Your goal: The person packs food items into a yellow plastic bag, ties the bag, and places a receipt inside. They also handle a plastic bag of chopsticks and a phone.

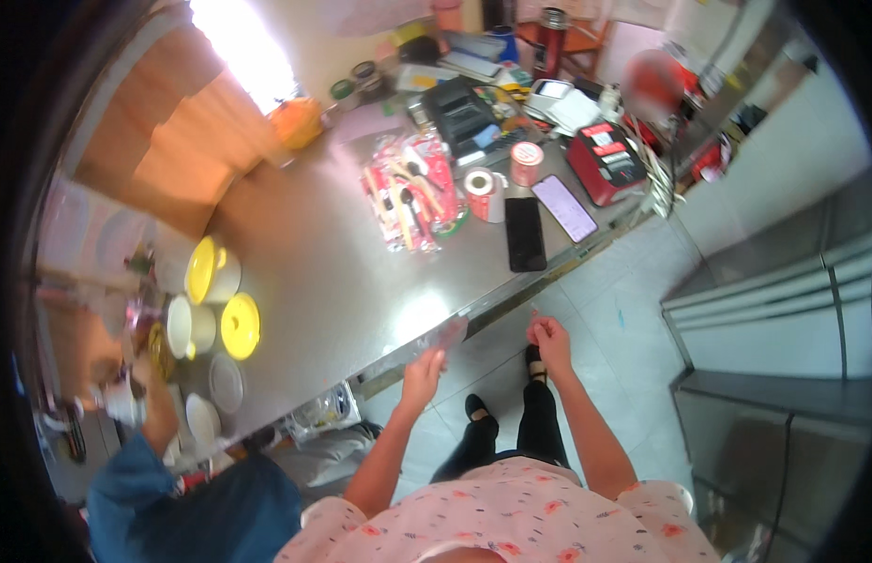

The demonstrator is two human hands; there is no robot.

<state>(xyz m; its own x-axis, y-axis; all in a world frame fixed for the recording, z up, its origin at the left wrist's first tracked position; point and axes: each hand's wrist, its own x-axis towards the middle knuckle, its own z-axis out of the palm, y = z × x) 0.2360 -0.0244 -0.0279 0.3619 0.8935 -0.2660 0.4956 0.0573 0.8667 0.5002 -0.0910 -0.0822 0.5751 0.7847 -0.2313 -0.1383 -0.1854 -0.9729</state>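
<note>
My left hand [423,376] grips a thin, see-through plastic wrapper [446,333] with a reddish tint, just off the front edge of the steel table [302,281]. To its right, over the floor, my right hand [550,343] has its fingers pinched together. A small pale scrap [535,308] shows at those fingertips, too blurred to name. Farther in on the tabletop lies a pile of wrapped cutlery packets [411,190], with black spoons and wooden sticks inside red and clear plastic. A dark phone [525,234] rests near the edge, beside a phone with a lit screen [565,209].
Two label rolls [483,195] [526,164], a black printer [460,116] and a red-and-black machine [606,163] crowd the far right. Yellow-lidded containers [205,271] stand at left, where another person's arm [158,408] reaches in. Steel cabinets [766,317] flank the tiled floor.
</note>
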